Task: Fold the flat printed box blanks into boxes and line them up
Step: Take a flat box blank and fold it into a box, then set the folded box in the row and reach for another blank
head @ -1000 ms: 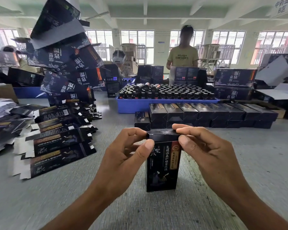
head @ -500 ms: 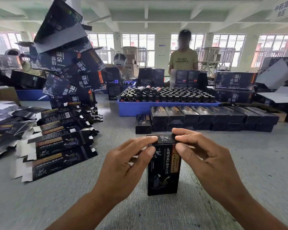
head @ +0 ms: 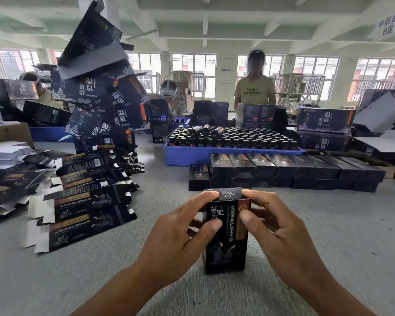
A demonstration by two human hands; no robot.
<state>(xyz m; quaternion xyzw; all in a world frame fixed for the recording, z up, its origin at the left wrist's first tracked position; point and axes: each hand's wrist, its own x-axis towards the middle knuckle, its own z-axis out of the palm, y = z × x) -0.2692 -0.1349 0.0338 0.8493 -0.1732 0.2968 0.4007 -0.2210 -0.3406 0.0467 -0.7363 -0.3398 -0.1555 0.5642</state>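
box (head: 226, 238): glossy printed card, slick under my fingers | table (head: 328, 224): grey, rough woven-looking cover | tray (head: 192, 153): smooth blue plastic

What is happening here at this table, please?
A person is folding printed cartons. Both hands, left hand and right hand, hold one upright black box on the grey table and press its top flap closed. Flat box blanks lie in a pile to the left. A row of finished boxes stands behind, before a blue tray of bottles.
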